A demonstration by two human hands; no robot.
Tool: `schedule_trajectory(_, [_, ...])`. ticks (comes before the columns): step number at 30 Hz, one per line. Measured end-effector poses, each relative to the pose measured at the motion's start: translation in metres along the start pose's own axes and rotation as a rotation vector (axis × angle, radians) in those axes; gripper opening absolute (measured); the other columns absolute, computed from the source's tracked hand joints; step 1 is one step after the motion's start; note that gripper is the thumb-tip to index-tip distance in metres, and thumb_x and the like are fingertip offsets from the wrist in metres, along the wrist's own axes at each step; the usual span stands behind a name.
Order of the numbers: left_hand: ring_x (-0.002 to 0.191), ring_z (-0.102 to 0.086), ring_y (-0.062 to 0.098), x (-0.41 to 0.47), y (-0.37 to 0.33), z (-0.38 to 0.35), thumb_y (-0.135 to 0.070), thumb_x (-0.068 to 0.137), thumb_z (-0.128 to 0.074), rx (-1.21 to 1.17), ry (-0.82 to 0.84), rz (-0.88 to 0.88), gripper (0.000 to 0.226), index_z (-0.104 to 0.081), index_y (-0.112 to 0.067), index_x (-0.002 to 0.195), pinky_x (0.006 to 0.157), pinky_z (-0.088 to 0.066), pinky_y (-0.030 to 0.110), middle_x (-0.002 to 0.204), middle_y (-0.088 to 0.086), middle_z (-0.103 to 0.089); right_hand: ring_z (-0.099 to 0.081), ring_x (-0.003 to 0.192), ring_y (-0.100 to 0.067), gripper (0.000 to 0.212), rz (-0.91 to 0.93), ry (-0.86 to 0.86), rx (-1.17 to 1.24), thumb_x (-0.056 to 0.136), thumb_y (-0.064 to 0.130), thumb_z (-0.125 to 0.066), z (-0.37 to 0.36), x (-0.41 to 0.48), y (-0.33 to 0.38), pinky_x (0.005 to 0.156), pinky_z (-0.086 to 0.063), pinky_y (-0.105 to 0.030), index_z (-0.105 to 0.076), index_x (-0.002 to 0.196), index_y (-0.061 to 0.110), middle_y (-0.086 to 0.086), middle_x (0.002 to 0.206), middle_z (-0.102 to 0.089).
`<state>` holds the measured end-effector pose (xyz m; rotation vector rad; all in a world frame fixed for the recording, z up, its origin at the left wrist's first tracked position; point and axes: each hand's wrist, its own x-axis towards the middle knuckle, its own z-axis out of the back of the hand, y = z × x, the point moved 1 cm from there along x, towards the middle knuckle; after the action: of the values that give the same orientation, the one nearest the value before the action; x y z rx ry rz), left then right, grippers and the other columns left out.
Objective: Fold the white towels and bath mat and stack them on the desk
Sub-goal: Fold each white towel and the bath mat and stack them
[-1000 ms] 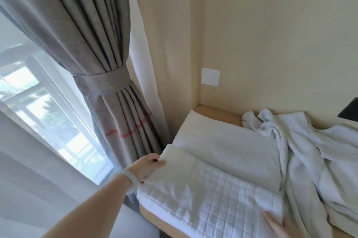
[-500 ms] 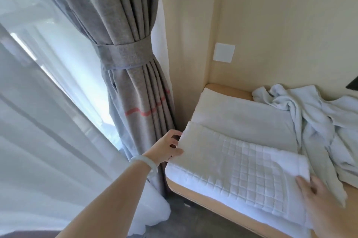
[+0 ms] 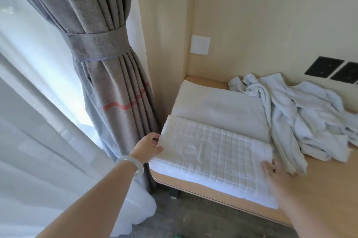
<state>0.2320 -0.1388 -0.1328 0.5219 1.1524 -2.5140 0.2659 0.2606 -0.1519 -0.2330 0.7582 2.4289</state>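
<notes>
Head view: you're squaring the folded white grid-textured bath mat [image 3: 213, 152], left hand [image 3: 147, 146] pinching one end, right hand [image 3: 276, 170] laying straight fingers on the other. Next, the crumpled white towel [image 3: 310, 119] likely needs folding.

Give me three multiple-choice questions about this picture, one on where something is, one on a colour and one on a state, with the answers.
1. Where does the bath mat lie?
A) on the floor
B) on a folded towel on the desk
C) over a chair

2. What colour is the tied-back curtain?
A) grey
B) green
C) black

3. How does the pile of towels right of the bath mat look?
A) stacked flat
B) crumpled
C) rolled up

Answers:
1 B, its gridded cloth rests on the plain folded towel.
2 A, its folds are grey with a reddish stripe.
3 B, the cloth is twisted and bunched.
</notes>
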Motion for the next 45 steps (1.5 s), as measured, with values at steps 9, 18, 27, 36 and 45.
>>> schedule_trajectory(9, [0.093,-0.051,0.023,0.0,-0.018,-0.017,-0.029,0.103,-0.039,0.132,-0.082,-0.105,0.042,-0.035,-0.015,0.142,0.072,-0.043,0.029,0.128,0.011,-0.047,-0.052,0.076,-0.024,0.031,0.05,-0.083,-0.007,0.097,0.047,-0.039,0.004,-0.008,0.012,0.064,-0.045,-0.032,-0.047,0.105,0.018,-0.005,0.084,-0.052])
schedule_trajectory(18, [0.097,-0.053,0.028,-0.008,-0.016,-0.032,-0.024,0.103,-0.035,0.299,-0.237,-0.159,0.059,-0.007,-0.021,0.155,0.086,-0.05,0.036,0.126,0.009,-0.035,-0.054,0.067,-0.022,0.021,0.098,-0.206,-0.28,0.099,0.03,-0.042,0.009,-0.017,0.023,0.06,-0.038,-0.029,-0.049,0.089,0.013,-0.005,0.073,-0.054])
schedule_trajectory(27, [0.147,0.021,0.024,0.001,-0.074,-0.102,-0.058,0.093,0.006,0.782,-0.154,-0.555,0.065,0.014,-0.033,0.152,0.119,0.01,0.051,0.157,-0.004,0.026,0.008,0.149,-0.024,0.073,0.616,-0.03,-0.454,0.088,0.05,0.009,-0.05,-0.026,0.103,0.12,0.005,-0.048,-0.001,0.154,0.021,-0.004,0.162,0.004])
schedule_trajectory(36, [0.149,0.013,0.013,0.014,-0.037,-0.096,-0.054,0.1,-0.006,0.758,-0.205,-0.633,0.059,0.002,-0.034,0.155,0.119,0.005,0.049,0.163,-0.009,0.006,-0.01,0.148,-0.024,0.064,0.548,-0.118,-0.514,0.1,0.053,-0.007,-0.061,-0.008,0.049,0.116,-0.003,-0.049,-0.018,0.153,0.02,-0.006,0.16,-0.016])
schedule_trajectory(45, [0.149,0.011,0.014,0.017,-0.042,-0.097,-0.056,0.096,0.001,0.772,-0.173,-0.609,0.063,0.001,-0.034,0.155,0.119,0.007,0.049,0.163,-0.009,0.005,0.024,0.145,-0.02,0.08,0.599,0.037,-0.455,0.082,0.064,0.023,-0.049,-0.008,0.051,0.113,0.019,-0.043,0.013,0.151,0.024,0.0,0.159,0.019])
